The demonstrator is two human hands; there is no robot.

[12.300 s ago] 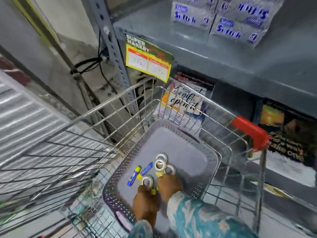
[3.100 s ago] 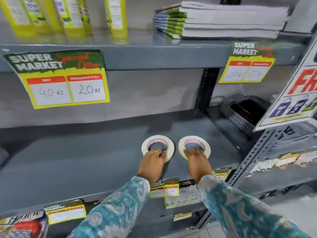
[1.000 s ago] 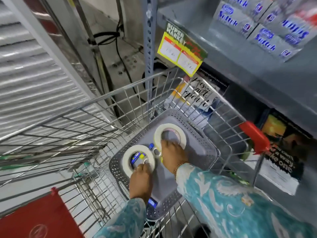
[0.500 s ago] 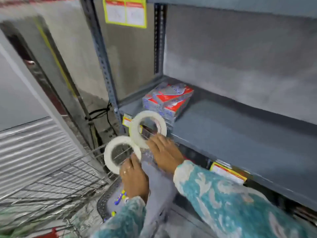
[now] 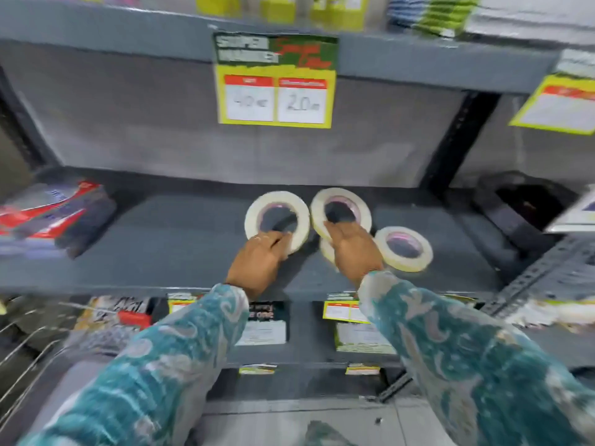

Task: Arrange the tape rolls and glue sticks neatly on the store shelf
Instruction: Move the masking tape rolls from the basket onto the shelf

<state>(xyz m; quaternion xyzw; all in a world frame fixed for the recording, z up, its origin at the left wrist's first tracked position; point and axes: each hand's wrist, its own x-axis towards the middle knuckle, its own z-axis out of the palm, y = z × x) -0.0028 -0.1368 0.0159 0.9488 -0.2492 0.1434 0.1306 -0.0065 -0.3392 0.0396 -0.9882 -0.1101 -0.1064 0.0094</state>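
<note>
My left hand (image 5: pixel 257 259) grips the near rim of a white tape roll (image 5: pixel 277 210), held over the grey shelf (image 5: pixel 161 246). My right hand (image 5: pixel 352 249) grips a second white tape roll (image 5: pixel 341 201), tilted toward me beside the first. A third tape roll (image 5: pixel 404 249) lies flat on the shelf just right of my right hand. The edge of another roll (image 5: pixel 326 251) peeks out beneath my right hand, mostly hidden. No glue sticks are visible.
Red-and-white boxes (image 5: pixel 54 214) sit at the shelf's left end. A dark perforated basket (image 5: pixel 521 207) stands at the right. A yellow price tag (image 5: pixel 275 82) hangs from the shelf above. The wire cart (image 5: pixel 22 349) is at lower left.
I have turned from the cart to the shelf, carrying both tape rolls rightward. They are now over the middle of the shelf, next to the rolls set down earlier.
</note>
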